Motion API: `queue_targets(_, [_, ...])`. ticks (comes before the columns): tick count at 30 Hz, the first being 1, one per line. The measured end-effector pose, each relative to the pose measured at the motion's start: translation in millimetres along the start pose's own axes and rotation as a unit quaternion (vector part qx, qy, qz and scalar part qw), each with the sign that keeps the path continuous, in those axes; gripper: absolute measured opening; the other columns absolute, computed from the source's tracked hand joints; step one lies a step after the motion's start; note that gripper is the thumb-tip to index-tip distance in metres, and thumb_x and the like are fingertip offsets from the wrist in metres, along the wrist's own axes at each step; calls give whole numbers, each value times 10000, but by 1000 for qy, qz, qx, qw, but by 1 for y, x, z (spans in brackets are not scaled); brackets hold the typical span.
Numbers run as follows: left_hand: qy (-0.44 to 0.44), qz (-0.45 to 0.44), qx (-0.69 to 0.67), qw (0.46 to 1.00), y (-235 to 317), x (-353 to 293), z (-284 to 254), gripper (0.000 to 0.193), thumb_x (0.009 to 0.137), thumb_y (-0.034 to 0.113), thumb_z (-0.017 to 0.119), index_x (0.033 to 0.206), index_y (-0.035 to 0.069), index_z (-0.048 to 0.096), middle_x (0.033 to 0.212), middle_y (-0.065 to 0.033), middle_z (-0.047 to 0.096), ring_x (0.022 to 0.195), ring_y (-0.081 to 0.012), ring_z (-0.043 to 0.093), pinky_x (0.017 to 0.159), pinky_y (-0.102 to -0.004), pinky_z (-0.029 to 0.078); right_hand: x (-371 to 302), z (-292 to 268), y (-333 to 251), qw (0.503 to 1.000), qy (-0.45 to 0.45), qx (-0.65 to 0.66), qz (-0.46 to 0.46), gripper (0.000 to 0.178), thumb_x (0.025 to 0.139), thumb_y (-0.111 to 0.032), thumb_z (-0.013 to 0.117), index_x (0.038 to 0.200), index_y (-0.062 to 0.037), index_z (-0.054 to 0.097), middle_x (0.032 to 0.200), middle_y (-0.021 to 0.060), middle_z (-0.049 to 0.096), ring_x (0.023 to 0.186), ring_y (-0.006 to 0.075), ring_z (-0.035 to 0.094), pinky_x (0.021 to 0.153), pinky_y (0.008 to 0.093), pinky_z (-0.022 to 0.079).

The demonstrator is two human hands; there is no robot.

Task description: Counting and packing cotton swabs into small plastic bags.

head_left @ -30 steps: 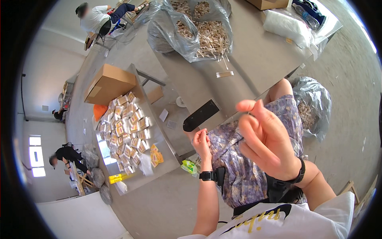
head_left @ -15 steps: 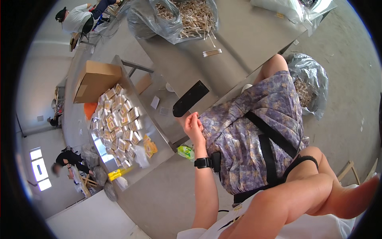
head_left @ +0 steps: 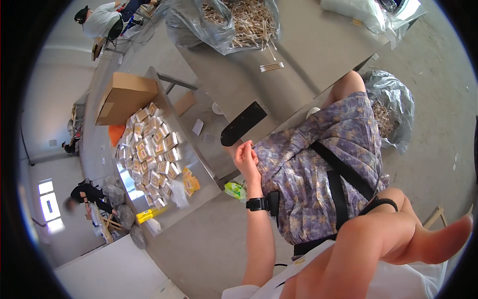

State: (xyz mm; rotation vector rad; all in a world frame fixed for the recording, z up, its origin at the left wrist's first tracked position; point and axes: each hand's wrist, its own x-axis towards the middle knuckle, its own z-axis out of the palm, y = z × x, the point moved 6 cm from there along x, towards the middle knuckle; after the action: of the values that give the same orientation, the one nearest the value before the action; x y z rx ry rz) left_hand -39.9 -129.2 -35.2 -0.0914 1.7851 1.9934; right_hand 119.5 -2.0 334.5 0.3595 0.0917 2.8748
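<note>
My left hand [head_left: 246, 160], with a dark watch [head_left: 256, 204] on its wrist, is beside the edge of a purple floral skirt [head_left: 318, 164]. Its fingers curl in with the tips together; what lies between them, if anything, I cannot make out. Just beyond the fingertips a black flat oblong [head_left: 244, 123] overlaps the table edge. My right arm [head_left: 368, 244] crosses the lower right, bent; its fingers cannot be made out. On the metal table [head_left: 298, 55], far from both hands, lies a small row of cotton swabs [head_left: 271, 67], near a grey plastic bag [head_left: 196, 25] full of loose swabs.
A metal side table [head_left: 199, 179] at left holds many small packs [head_left: 154, 149], a cardboard box [head_left: 127, 97] and a yellow roll [head_left: 147, 215]. Another swab bag [head_left: 398, 94] stands on the floor at right. Two people [head_left: 102, 21] [head_left: 88, 197] work farther off.
The whole view has shifted slightly, so the tables and bags appear a little to the right and lower. My right arm has shifted a little; my left hand keeps its curled pose.
</note>
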Motion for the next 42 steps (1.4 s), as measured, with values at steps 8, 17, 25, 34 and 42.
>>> queue_targets(8, [12,5,8,1000,0,1,-3,110,975,128,643,998,35,695,720,31,579,495,-1,384,406,-169,227,-9,-3,29,997,-1,5,-72,1094,868,-794,450,1288,210,343,952,253,587,859,291,611,811,439,563])
queue_targets(17, [6,4,13,1000,-1,4,-3,110,975,148,649,1012,51,686,793,29,620,544,9,430,426,-161,247,-8,-11,21,989,-10,18,-148,1106,881,-787,426,1303,228,304,1002,306,585,925,347,629,844,468,567])
queue_targets(25, [17,3,30,999,1,3,3,121,977,146,638,983,32,679,710,22,563,469,-13,357,408,-191,216,-3,-6,0,979,-76,47,-182,1116,893,-780,406,1315,243,270,1047,354,584,983,397,645,872,495,571])
queue_targets(34, [37,5,16,999,-5,0,-7,113,979,159,642,965,54,682,682,36,545,463,-7,355,397,-179,206,-34,6,11,957,-171,52,-227,1127,906,-773,382,1329,261,231,1097,407,582,1048,452,663,905,524,576])
queue_targets(42, [37,9,19,999,-7,5,-13,119,984,154,633,972,42,672,669,34,542,454,-5,348,384,-182,207,-16,9,-8,965,-219,51,-133,1178,853,-832,367,1344,236,288,1056,312,599,1015,390,686,826,464,615])
